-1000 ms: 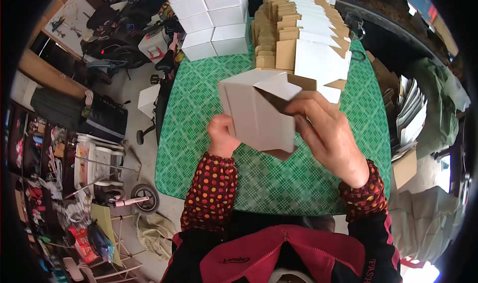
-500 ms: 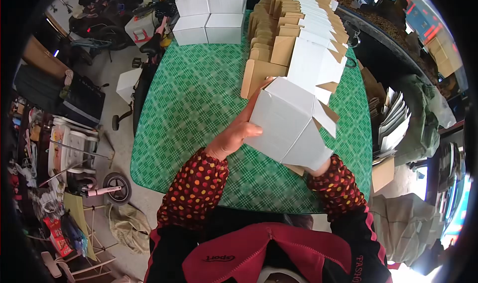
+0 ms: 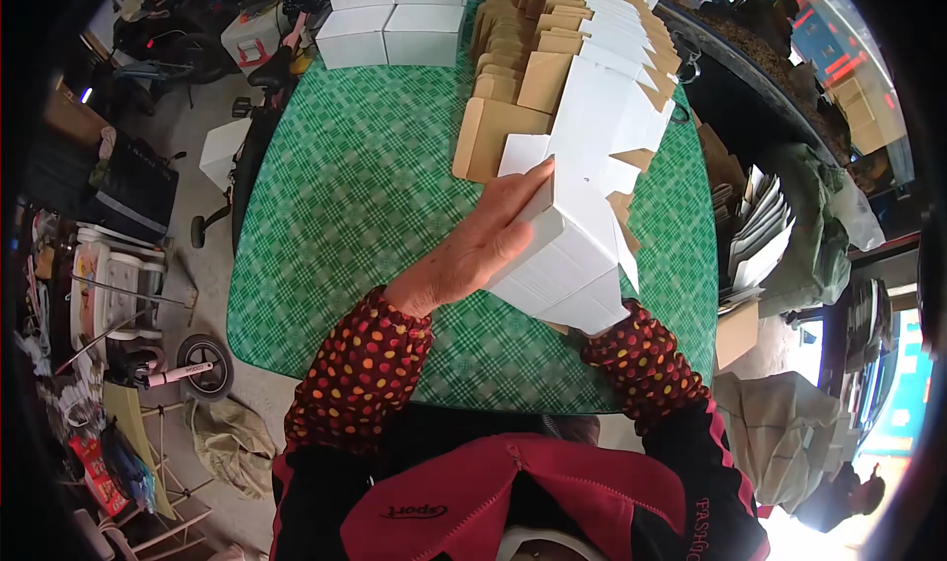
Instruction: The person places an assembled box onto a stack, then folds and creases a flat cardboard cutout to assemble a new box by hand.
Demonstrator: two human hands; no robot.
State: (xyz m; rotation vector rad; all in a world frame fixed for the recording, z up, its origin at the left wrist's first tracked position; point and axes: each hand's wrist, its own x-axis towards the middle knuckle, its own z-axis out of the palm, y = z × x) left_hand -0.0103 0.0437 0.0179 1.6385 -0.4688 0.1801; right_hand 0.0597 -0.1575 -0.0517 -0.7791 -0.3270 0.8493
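Note:
A white cardboard box (image 3: 562, 270) with a loose flap on its right side is tilted above the green checked tablecloth. My left hand (image 3: 478, 245) lies along the box's left side, its fingers together and pressed against the cardboard. My right hand is almost wholly hidden behind or inside the box; only the wrist by the patterned sleeve (image 3: 646, 354) shows at the lower right. Just beyond the box lies a long overlapping row of flat cardboard blanks (image 3: 602, 92), white and brown.
Finished white boxes (image 3: 422, 36) are stacked at the table's far left. The green table (image 3: 326, 196) has a rounded edge. More folded cardboard (image 3: 760, 235) stands right of the table. A small wheel (image 3: 205, 367) and a bicycle are on the left.
Since one second ago, the box has been turned and my left hand has moved up along its left side. My right hand has gone from its open flaps to behind or inside it.

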